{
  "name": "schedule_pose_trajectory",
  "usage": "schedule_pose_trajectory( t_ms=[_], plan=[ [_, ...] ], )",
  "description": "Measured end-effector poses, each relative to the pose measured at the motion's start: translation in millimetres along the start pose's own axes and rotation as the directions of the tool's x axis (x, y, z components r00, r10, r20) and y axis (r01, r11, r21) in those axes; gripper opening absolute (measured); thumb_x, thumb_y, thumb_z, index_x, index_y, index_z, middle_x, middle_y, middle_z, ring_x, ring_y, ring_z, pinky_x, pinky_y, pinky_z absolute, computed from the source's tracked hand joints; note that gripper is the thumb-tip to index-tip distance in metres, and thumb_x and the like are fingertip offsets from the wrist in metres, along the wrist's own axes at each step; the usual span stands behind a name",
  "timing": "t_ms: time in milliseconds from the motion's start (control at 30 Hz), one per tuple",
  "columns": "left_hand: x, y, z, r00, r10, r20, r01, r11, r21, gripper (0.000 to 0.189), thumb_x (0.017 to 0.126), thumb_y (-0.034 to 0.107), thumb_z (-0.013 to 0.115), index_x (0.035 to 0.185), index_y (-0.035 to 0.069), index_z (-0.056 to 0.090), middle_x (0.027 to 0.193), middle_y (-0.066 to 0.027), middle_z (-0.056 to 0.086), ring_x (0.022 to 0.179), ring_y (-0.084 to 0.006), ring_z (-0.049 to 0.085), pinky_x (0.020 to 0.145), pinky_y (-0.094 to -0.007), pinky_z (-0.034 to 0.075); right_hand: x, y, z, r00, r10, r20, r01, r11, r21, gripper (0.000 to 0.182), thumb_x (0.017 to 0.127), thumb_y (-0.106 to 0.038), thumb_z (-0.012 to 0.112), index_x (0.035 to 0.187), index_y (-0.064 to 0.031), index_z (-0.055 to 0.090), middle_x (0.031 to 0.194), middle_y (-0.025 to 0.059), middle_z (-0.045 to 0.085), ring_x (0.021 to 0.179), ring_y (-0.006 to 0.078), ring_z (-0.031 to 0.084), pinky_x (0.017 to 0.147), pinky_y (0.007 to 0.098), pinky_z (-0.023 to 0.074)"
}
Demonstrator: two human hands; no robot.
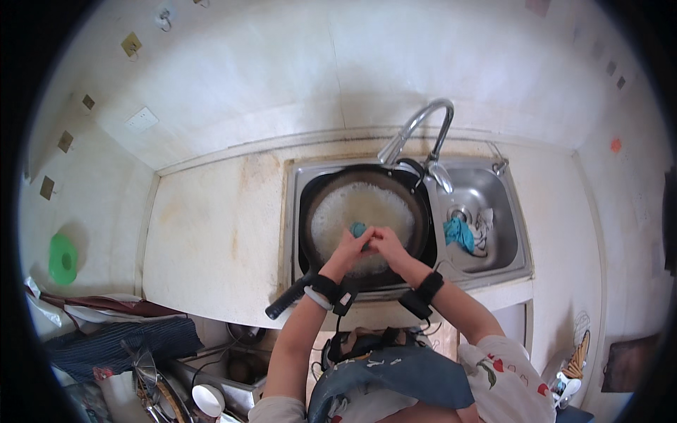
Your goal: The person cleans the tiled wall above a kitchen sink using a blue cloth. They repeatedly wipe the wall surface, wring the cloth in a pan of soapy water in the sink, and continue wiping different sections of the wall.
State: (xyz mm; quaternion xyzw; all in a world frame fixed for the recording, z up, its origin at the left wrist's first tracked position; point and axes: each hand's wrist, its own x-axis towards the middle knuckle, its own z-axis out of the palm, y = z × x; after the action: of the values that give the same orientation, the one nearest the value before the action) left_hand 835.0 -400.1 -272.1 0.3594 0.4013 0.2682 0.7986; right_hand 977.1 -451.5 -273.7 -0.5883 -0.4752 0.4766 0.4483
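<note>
A large dark wok rests over the left sink basin, with cloudy, foamy liquid inside and its black handle pointing to the lower left. Above the liquid, my left hand grips a small teal scrubber or cloth. My right hand meets it, its fingertips touching the left hand's; whether they also pinch the teal item cannot be told. Both wrists wear black straps with small devices.
A chrome faucet arches behind the wok. In the right basin lie a blue cloth and a whitish cloth. The pale countertop extends leftward. Below it are a white bowl and a metal drawer.
</note>
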Motion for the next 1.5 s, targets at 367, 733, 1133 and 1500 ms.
schedule_pose_trajectory(
  t_ms=[367,733,1133,1500],
  plan=[
    [-32,61,30,0.951,-0.165,0.262,0.09,0.958,0.274,0.018,0.082,0.008,0.072,0.082,0.014,0.055,0.065,0.007,0.044,0.051,-0.0035,0.037,0.045,-0.0212,0.022,1,-73,-52,0.641,-0.424,0.64,0.731,0.084,-0.677,0.074,0.076,-0.011,0.062,0.143,-0.0035,0.032,0.147,0.0198,0.033,0.126,0.0351,0.042,0.098,0.0429,0.038],
    [25,13,4,0.964,-0.116,0.238,-0.059,0.782,0.62,0.016,0.082,0.016,0.069,0.08,0.01,0.054,0.06,0.0,0.05,0.048,-0.0134,0.047,0.043,-0.0305,0.032,29,-42,-29,0.674,-0.464,0.575,0.661,0.031,-0.75,0.023,0.071,-0.018,0.064,0.089,-0.0079,0.055,0.083,0.0112,0.06,0.084,0.0313,0.059,0.077,0.0409,0.0458],
    [12,14,3,0.873,0.338,0.351,-0.316,-0.154,0.936,0.034,0.083,0.013,0.057,0.113,0.003,0.042,0.083,-0.0266,0.066,0.08,-0.0427,0.065,0.068,-0.0549,0.05,58,40,0,0.956,-0.081,0.282,0.25,0.726,-0.641,0.026,0.074,-0.014,0.069,0.096,-0.002,0.066,0.093,0.0203,0.068,0.091,0.0406,0.064,0.079,0.0464,0.051],
    [18,-4,-20,0.704,0.182,0.686,-0.54,-0.49,0.684,0.023,0.085,0.017,0.053,0.105,0.006,0.049,0.069,-0.0167,0.067,0.064,-0.0371,0.067,0.055,-0.0479,0.051,19,59,10,0.948,0.093,0.305,-0.102,0.995,0.014,0.016,0.065,0.003,0.054,0.08,-0.0005,0.058,0.064,0.0045,0.056,0.057,0.0168,0.052,0.046,0.0372,0.0384]
  ],
)
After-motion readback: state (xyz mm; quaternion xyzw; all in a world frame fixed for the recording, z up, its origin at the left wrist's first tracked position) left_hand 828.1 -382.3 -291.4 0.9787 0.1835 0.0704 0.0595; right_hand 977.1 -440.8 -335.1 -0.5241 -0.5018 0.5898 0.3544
